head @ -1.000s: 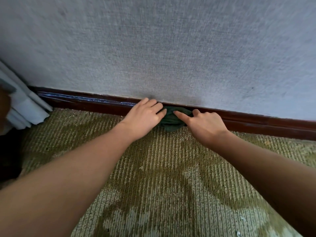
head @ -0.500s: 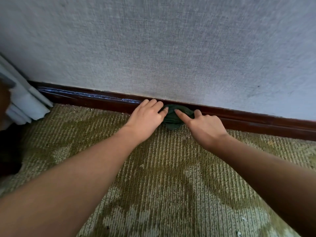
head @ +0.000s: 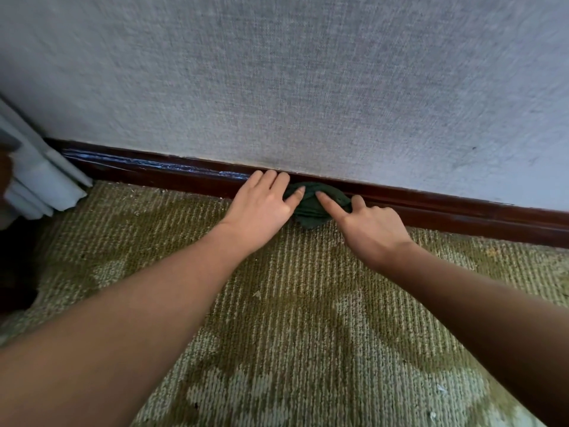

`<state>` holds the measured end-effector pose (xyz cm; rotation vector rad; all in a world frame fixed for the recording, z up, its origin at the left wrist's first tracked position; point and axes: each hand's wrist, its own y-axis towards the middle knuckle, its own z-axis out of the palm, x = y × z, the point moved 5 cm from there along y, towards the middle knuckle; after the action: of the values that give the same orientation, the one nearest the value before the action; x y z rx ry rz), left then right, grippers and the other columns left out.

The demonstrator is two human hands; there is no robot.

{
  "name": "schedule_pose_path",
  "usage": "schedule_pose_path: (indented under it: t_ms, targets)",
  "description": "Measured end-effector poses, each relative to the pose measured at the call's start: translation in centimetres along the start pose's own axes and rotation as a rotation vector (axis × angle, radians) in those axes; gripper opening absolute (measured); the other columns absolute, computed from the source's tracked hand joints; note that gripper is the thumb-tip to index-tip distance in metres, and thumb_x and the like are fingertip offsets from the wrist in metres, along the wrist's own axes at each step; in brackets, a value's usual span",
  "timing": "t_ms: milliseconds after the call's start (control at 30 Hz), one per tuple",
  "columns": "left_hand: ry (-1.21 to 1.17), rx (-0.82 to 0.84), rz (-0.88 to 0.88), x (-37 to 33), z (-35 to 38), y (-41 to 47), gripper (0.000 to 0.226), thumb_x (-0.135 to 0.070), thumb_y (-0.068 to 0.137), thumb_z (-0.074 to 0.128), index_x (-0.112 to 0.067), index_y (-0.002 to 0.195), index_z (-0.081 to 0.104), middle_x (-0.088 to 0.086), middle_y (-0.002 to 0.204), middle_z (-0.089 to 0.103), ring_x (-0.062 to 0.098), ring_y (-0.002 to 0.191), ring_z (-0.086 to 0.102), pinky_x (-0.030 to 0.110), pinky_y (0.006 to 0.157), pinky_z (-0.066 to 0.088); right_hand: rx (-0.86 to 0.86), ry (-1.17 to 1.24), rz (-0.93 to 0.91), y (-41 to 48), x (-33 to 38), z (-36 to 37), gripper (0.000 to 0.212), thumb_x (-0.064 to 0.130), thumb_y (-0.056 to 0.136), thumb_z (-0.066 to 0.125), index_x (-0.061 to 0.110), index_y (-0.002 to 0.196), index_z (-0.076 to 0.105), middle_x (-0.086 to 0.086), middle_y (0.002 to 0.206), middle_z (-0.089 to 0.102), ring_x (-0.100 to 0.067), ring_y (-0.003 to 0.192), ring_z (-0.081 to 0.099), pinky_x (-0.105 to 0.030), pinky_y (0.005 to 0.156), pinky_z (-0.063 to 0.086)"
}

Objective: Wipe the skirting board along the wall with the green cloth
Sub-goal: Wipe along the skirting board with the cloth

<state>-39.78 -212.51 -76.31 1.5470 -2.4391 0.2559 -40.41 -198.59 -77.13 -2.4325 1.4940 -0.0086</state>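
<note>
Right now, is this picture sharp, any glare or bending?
Head view: mostly sharp, the wall slightly soft; bluish glare streaks the skirting board left of the left hand; the wide lens bows that board slightly; the green cloth reads dark.

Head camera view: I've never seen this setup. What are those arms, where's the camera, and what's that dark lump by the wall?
No machine: a person wears the camera on the head, looking down at their bare arms. The left hand lies flat, fingers straight, touching the green cloth, bunched against the dark skirting board above the carpet. The right hand presses a straight finger onto the cloth; whether it grips is unclear.
</note>
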Motion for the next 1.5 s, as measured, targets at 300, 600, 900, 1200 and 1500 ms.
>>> schedule_pose_path:
  t_ms: [300,600,900,1200,1500]
  targets:
    - [0.032,0.025,-0.014,2.0,0.8,-0.9,0.059,-0.009,0.092,0.044,-0.015,0.145,0.019,0.014,0.131,0.036,0.03,0.121,0.034,0.038,0.1,0.028,-0.019,0.051,-0.03,1.2,1.8,-1.0,0.068,0.007,0.093,0.034,0.032,0.144,-0.003,-0.014,0.101,0.048,-0.017,0.047,0.032,-0.032,0.053,0.034]
    - [0.076,0.078,-0.063,6.2,1.8,-3.0,0.054,-0.016,0.094,0.039,-0.02,0.146,0.021,0.009,0.133,0.037,0.028,0.122,0.032,0.036,0.098,0.025,-0.012,0.15,-0.068,3.3,6.2,-2.8,0.072,0.001,0.09,0.036,0.033,0.145,0.003,-0.017,0.107,0.05,-0.024,0.057,0.043,-0.033,0.056,0.033]
    - [0.096,0.077,-0.09,8.0,2.4,-4.2,0.055,-0.016,0.093,0.042,-0.019,0.145,0.024,0.009,0.129,0.042,0.028,0.118,0.035,0.036,0.095,0.025,-0.039,0.116,-0.112,4.5,8.0,-3.9,0.067,0.007,0.092,0.039,0.031,0.145,0.006,-0.015,0.108,0.052,-0.02,0.057,0.038,-0.033,0.056,0.031]
    - [0.077,0.077,-0.08,8.8,2.1,-4.7,0.057,-0.012,0.087,0.054,-0.013,0.141,0.034,0.014,0.124,0.048,0.032,0.114,0.042,0.039,0.092,0.032,-0.058,0.094,-0.135,5.2,8.8,-4.3,0.065,0.007,0.092,0.041,0.03,0.145,0.011,-0.013,0.104,0.053,-0.02,0.058,0.036,-0.033,0.053,0.03]
    - [0.094,-0.085,0.01,7.6,0.2,-4.4,0.055,-0.002,0.05,0.084,-0.001,0.103,0.069,0.015,0.079,0.064,0.031,0.071,0.061,0.032,0.062,0.049,-0.068,0.021,-0.179,4.7,7.5,-3.9,0.068,0.01,0.092,0.042,0.031,0.145,0.005,-0.013,0.106,0.051,-0.016,0.046,0.029,-0.028,0.041,0.016]
